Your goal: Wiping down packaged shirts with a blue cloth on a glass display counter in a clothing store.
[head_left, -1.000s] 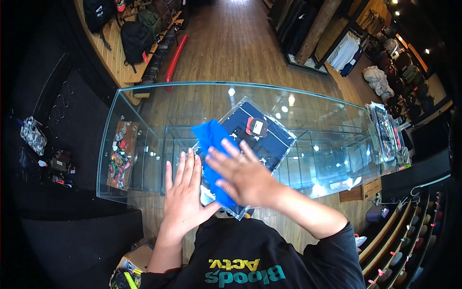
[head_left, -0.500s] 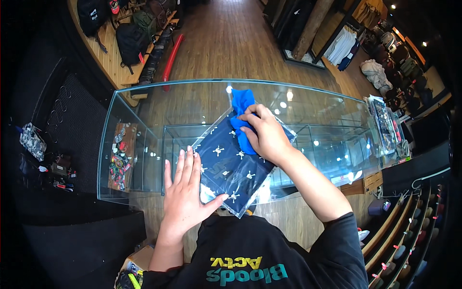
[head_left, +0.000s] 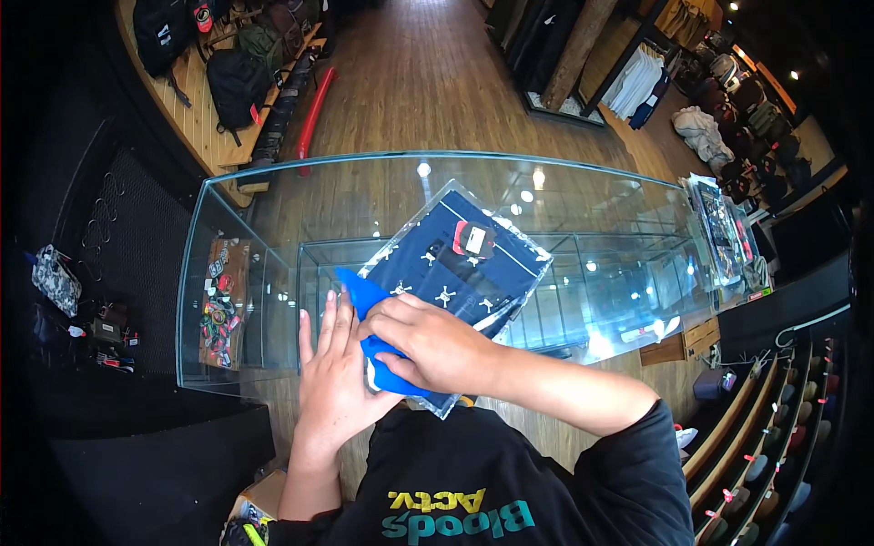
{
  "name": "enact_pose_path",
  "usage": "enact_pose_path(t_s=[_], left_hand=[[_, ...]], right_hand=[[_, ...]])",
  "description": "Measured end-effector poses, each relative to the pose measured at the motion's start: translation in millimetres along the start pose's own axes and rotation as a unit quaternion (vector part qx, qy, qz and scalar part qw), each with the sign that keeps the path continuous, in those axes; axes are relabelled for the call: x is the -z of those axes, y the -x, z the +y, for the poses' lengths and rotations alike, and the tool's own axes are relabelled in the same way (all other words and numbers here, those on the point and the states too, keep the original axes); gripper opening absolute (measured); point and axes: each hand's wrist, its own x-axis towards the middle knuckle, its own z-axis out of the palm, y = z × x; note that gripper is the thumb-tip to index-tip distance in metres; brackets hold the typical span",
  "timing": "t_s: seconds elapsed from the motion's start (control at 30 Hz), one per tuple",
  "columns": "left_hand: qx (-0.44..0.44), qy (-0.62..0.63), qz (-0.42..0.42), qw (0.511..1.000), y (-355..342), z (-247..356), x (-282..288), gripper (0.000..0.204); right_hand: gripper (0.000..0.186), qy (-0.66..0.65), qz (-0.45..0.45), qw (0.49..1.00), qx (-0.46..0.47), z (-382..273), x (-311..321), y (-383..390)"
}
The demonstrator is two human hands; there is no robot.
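Note:
A clear plastic package [head_left: 492,264] holding dark navy fabric with white skull-and-bones motifs and a red-and-black tag [head_left: 472,238] lies diagonally on the glass counter [head_left: 637,209]. My left hand [head_left: 337,382] rests open at the package's lower-left side, fingers stretched toward the top. My right hand [head_left: 423,346] is closed on a blue cloth [head_left: 366,291], pressing it on the package right beside my left fingers. The cloth is partly hidden under the right hand.
Small colourful items [head_left: 218,318] show inside the counter's left end. More flat packages [head_left: 719,237] sit at its right end. Backpacks [head_left: 237,86] on a wooden shelf, a red tube [head_left: 314,118], hanging clothes [head_left: 637,82] and racks of caps [head_left: 756,464] surround the counter.
My right hand has swept the cloth from the package's upper right down-left to beside my left hand, uncovering the tag. Its fingers, spread a second ago, are now curled. My left hand has barely moved.

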Motion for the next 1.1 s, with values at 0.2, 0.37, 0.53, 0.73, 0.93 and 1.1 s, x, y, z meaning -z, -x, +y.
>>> enact_pose_path(t_s=[0.2, 0.37, 0.53, 0.73, 0.93, 1.1], left_hand=[[-0.001, 0.021, 0.027, 0.999, -3.1, 7.3, 4.1, 0.126], [0.003, 0.011, 0.018, 1.0, -0.3, 5.4, 5.0, 0.127], [-0.001, 0.016, 0.03, 0.999, -4.9, 5.7, 1.0, 0.127], [0.001, 0.014, 0.02, 1.0, 3.5, 3.0, 4.3, 0.127], [-0.003, 0.005, 0.022, 1.0, -6.7, 8.4, 3.8, 0.127], [-0.006, -0.003, 0.017, 1.0, 2.0, 3.0, 3.9, 0.125]], right_hand=[[0.035, 0.152, 0.204, 0.948, -0.189, 67.2, 60.8, 8.0], [0.026, 0.028, 0.097, 0.994, -0.038, 10.1, 17.4, 48.1], [0.018, 0.234, 0.259, 0.917, -0.194, 77.6, 92.1, 63.1], [0.017, 0.045, 0.104, 0.994, 0.009, 39.4, 47.4, 55.1], [0.027, 0.075, 0.087, 0.993, -0.017, 103.7, 63.7, 44.0], [0.026, 0.116, 0.13, 0.981, 0.086, 84.7, 39.9, -13.1]])
